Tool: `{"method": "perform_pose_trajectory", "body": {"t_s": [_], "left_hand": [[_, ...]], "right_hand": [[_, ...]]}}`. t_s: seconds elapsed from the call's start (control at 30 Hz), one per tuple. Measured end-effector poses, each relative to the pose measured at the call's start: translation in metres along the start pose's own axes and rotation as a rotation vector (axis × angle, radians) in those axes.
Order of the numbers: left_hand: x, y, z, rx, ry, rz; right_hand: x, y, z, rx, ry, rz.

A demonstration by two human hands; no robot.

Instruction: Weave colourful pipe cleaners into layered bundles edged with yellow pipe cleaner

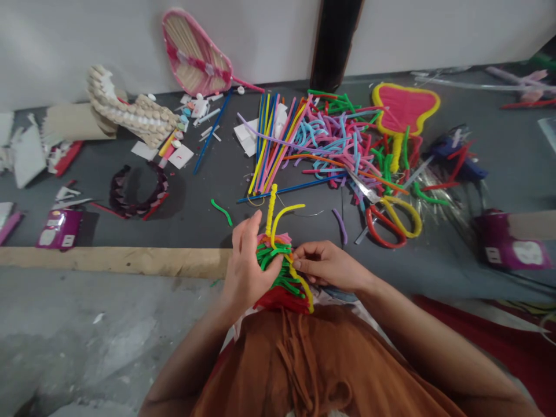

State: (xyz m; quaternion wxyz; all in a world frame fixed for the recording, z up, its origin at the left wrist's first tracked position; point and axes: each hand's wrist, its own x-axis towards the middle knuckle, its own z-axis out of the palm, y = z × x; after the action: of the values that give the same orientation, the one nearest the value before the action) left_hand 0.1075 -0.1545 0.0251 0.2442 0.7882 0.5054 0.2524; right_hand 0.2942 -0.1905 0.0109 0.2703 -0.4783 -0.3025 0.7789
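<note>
My left hand is wrapped round a bundle of pipe cleaners: green loops, a red base, pink at the top. Two yellow pipe cleaner ends stick up from the bundle. My right hand pinches a yellow pipe cleaner at the bundle's right side, where it curls down over the red part. Both hands sit close together above my lap, at the near edge of the grey mat.
A heap of coloured pipe cleaners and straws lies beyond my hands. Scissors with red and yellow handles lie to the right. A pink and yellow fan shape, a pink racket shape, a dark headband and purple packets lie around.
</note>
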Motion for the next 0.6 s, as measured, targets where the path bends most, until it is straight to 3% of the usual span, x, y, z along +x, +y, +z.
{"method": "perform_pose_trajectory", "body": {"t_s": [0.6], "left_hand": [[-0.0038,0.0050,-0.0009,-0.090,-0.125,-0.116]], "right_hand": [[0.0039,0.0038,0.0062,0.107,0.012,0.075]]}}
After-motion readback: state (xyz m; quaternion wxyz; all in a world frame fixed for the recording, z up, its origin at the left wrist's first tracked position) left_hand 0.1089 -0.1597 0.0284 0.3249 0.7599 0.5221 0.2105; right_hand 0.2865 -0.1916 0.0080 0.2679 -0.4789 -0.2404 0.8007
